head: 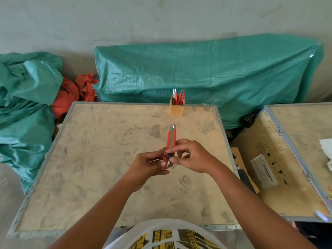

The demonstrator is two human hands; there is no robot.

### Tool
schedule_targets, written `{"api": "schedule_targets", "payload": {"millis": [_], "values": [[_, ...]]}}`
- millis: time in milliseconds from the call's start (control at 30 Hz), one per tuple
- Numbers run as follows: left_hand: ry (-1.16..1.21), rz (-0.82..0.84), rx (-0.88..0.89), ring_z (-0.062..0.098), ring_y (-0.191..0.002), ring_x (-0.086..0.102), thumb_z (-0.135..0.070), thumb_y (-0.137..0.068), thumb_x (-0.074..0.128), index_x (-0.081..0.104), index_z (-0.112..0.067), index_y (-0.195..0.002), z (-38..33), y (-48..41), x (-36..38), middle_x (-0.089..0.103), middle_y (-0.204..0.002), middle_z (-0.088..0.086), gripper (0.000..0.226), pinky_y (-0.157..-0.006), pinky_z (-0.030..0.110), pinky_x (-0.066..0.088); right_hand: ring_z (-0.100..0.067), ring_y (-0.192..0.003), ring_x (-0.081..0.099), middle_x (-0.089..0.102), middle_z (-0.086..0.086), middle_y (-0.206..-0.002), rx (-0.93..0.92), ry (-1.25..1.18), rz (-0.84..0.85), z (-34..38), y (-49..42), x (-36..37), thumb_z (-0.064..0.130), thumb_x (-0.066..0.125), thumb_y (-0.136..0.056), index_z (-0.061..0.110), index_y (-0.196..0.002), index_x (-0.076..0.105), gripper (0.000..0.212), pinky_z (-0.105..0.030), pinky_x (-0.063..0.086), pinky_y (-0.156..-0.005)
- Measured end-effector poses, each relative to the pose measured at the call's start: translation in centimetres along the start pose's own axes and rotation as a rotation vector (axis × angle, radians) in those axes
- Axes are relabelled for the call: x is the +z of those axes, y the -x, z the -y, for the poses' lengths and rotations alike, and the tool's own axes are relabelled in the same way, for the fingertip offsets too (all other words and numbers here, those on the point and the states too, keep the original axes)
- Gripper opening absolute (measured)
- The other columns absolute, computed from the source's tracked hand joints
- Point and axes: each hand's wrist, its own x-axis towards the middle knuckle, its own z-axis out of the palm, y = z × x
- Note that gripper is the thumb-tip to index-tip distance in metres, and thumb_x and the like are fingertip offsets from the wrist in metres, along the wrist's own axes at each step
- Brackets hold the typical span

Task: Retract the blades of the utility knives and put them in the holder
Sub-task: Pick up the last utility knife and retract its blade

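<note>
I hold a red utility knife (170,139) above the middle of the plywood table (93,159), its metal tip pointing away from me. My left hand (150,163) grips the knife's near end from the left. My right hand (190,156) pinches the black slider knob on the handle with thumb and forefinger. No bare blade shows past the metal tip. A small wooden holder (177,109) stands at the table's far edge, with two red knives (177,97) upright in it.
A green tarp (206,72) covers a long bulk behind the table, and more tarp (27,97) with orange cloth (71,92) lies at the left. An open wooden crate (280,155) with papers stands at the right.
</note>
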Motion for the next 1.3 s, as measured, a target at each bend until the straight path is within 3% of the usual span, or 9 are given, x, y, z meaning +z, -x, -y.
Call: {"api": "schedule_targets", "payload": {"millis": [133, 267, 500, 667, 867, 1033, 1133, 1233, 1300], "values": [[0.01, -0.003, 0.024, 0.029, -0.101, 0.072, -0.006, -0.076, 0.073, 0.066, -0.014, -0.125, -0.1, -0.3, 1.0, 0.075, -0.112, 0.012, 0.05, -0.076, 0.036, 0.061, -0.006, -0.084, 0.063, 0.068, 0.013, -0.099, -0.007, -0.025, -0.055, -0.1, 0.1, -0.8, 0.026, 0.087, -0.077, 0.028, -0.096, 0.079, 0.021, -0.031, 0.058, -0.075], [-0.006, -0.018, 0.031, 0.03, -0.097, 0.072, -0.005, -0.074, 0.074, 0.072, -0.018, -0.116, 0.0, -0.8, 1.7, 0.076, -0.11, 0.011, 0.044, -0.075, 0.036, 0.061, -0.005, -0.084, 0.063, 0.07, 0.012, -0.099, 0.001, -0.045, -0.071, -0.7, 0.0, -1.7, 0.028, 0.092, -0.068, 0.026, -0.089, 0.077, 0.025, -0.024, 0.054, -0.072], [-0.014, -0.065, 0.033, 0.03, -0.101, 0.071, -0.001, -0.077, 0.072, 0.063, -0.004, -0.127, -0.1, -3.6, 2.7, 0.075, -0.112, 0.012, 0.051, -0.076, 0.038, 0.061, -0.011, -0.097, 0.071, 0.076, 0.008, -0.108, -0.041, -0.139, -0.104, -1.9, -1.6, -3.9, 0.02, 0.075, -0.09, 0.022, -0.109, 0.079, 0.019, -0.029, 0.058, -0.091], [-0.078, -0.09, 0.033, 0.031, -0.1, 0.072, 0.004, -0.083, 0.07, 0.064, -0.005, -0.127, -1.8, -7.7, 3.1, 0.075, -0.113, 0.012, 0.045, -0.078, 0.039, 0.061, -0.011, -0.094, 0.073, 0.076, 0.01, -0.111, 0.009, -0.088, -0.208, -2.5, -5.0, -6.4, 0.015, 0.074, -0.091, 0.026, -0.11, 0.079, 0.022, -0.036, 0.061, -0.088], [-0.268, -0.119, 0.054, 0.023, -0.1, 0.074, 0.002, -0.086, 0.069, 0.066, -0.011, -0.125, -5.6, -15.2, 2.7, 0.077, -0.108, 0.005, 0.041, -0.08, 0.036, 0.062, -0.012, -0.08, 0.073, 0.078, 0.008, -0.106, 0.008, -0.098, -0.313, -2.8, -11.4, -10.9, 0.01, 0.079, -0.086, 0.026, -0.105, 0.08, 0.025, -0.027, 0.059, -0.081], [-0.47, -0.163, 0.091, 0.022, -0.104, 0.07, -0.003, -0.086, 0.071, 0.065, -0.017, -0.128, -7.4, -23.2, 2.0, 0.075, -0.114, 0.003, 0.044, -0.08, 0.04, 0.062, -0.016, -0.086, 0.075, 0.079, 0.004, -0.103, -0.007, -0.092, -0.414, -5.1, -18.4, -13.7, 0.005, 0.078, -0.085, 0.026, -0.106, 0.08, 0.029, -0.029, 0.06, -0.084], [-0.512, -0.176, 0.104, 0.013, -0.104, 0.069, -0.005, -0.087, 0.071, 0.064, -0.021, -0.128, -7.9, -27.7, 1.6, 0.074, -0.109, -0.005, 0.045, -0.076, 0.033, 0.059, -0.015, -0.094, 0.074, 0.079, 0.001, -0.106, -0.021, -0.041, -0.502, -6.8, -22.8, -14.6, 0.003, 0.076, -0.085, 0.023, -0.105, 0.08, 0.028, -0.027, 0.059, -0.087], [-0.572, -0.21, 0.112, 0.005, -0.101, 0.066, -0.006, -0.087, 0.07, 0.063, -0.022, -0.13, -7.7, -31.5, 0.8, 0.071, -0.11, -0.011, 0.047, -0.088, 0.029, 0.051, -0.017, -0.091, 0.075, 0.08, -0.001, -0.103, -0.023, -0.011, -0.597, -9.0, -26.5, -14.5, 0.0, 0.075, -0.084, 0.02, -0.102, 0.081, 0.027, -0.029, 0.06, -0.085], [-0.669, -0.258, 0.106, 0.012, -0.119, 0.06, -0.008, -0.085, 0.071, 0.06, -0.023, -0.133, -7.0, -33.7, 0.1, 0.067, -0.126, -0.005, 0.052, -0.103, 0.03, 0.043, -0.016, -0.088, 0.075, 0.08, -0.003, -0.102, -0.01, 0.021, -0.635, -10.6, -28.3, -14.1, -0.002, 0.074, -0.084, 0.016, -0.102, 0.081, 0.026, -0.028, 0.061, -0.083]]}}
